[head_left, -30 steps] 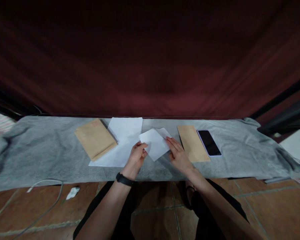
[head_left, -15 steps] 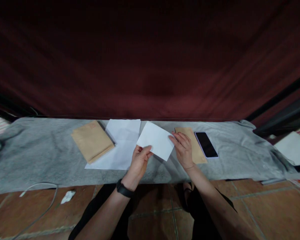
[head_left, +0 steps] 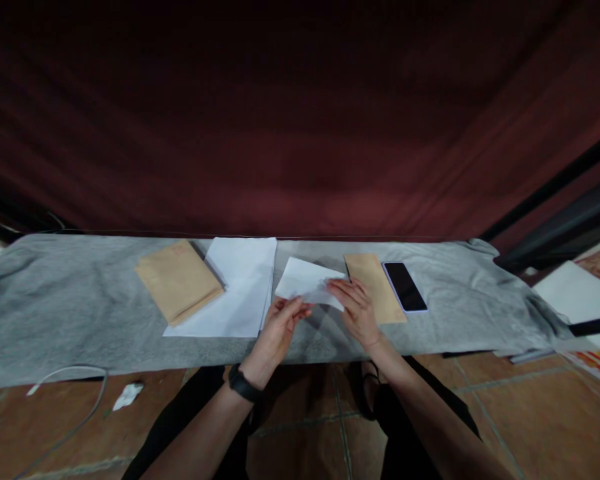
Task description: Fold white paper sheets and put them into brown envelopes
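Between my hands is a sheet of white paper [head_left: 305, 275], smaller than the sheets beside it and perhaps folded, tilted above the grey cloth. My left hand [head_left: 281, 321] pinches its near left edge between thumb and fingers. The fingers of my right hand [head_left: 354, 303] close on its right end, slightly blurred. Just right of that hand lies a single brown envelope [head_left: 380, 290] on the cloth. Left of the paper, several large white sheets [head_left: 245, 287] lie in a pile, with a stack of brown envelopes [head_left: 180, 280] resting partly on them.
A phone [head_left: 405, 287] lies right of the single envelope. The grey cloth [head_left: 80, 300] covers the long, narrow surface, backed by a dark red curtain [head_left: 300, 133]. A white cable [head_left: 100, 393] and a crumpled white scrap [head_left: 128, 396] are at the lower left.
The white paper has tipped to a flatter angle, its far edge lower and its near part bent. My right hand has moved slightly left and down along it. The view has shifted a little.
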Motion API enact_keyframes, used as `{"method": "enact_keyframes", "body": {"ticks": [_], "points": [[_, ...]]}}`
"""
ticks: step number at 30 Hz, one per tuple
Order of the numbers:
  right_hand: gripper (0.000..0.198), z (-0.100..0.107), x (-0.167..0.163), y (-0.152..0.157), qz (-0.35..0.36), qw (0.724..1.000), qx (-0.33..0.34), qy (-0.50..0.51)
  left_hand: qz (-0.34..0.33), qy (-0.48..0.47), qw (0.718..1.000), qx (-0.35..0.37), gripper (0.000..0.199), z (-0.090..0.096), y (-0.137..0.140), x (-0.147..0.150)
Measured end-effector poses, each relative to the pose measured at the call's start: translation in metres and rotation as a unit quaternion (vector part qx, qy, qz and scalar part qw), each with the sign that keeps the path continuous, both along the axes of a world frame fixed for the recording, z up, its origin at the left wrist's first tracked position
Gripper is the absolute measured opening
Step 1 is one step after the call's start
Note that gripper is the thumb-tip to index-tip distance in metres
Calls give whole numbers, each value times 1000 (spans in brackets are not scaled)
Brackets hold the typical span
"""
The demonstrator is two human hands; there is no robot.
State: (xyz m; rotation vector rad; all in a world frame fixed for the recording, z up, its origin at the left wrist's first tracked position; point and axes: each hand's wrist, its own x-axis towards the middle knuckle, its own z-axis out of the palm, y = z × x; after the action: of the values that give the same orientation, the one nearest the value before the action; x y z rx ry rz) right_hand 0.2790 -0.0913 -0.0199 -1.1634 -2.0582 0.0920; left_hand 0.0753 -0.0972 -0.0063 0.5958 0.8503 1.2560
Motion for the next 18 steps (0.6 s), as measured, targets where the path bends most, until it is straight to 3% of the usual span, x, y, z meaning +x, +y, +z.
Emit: {"method": "enact_keyframes", "body": {"ticks": [3,7,9,12,15,18], "points": [[34,22,8,8,-85,979,20,184,16,99,991,89,34,4,6,-4],[28,40,16,14,-166,914,-1,371,161,266,945,104,47,3,18,-17],[30,38,18,18,-162,893,-35,419,132,273,945,123,55,5,24,-24],[35,26,17,28,-145,868,-110,462,14,211,970,120,54,9,26,-28],[42,9,13,40,-132,874,-172,436,-71,187,979,37,44,6,22,-27],[52,-6,8,43,-135,915,-179,336,-41,194,980,-24,32,-7,17,-24]]}}
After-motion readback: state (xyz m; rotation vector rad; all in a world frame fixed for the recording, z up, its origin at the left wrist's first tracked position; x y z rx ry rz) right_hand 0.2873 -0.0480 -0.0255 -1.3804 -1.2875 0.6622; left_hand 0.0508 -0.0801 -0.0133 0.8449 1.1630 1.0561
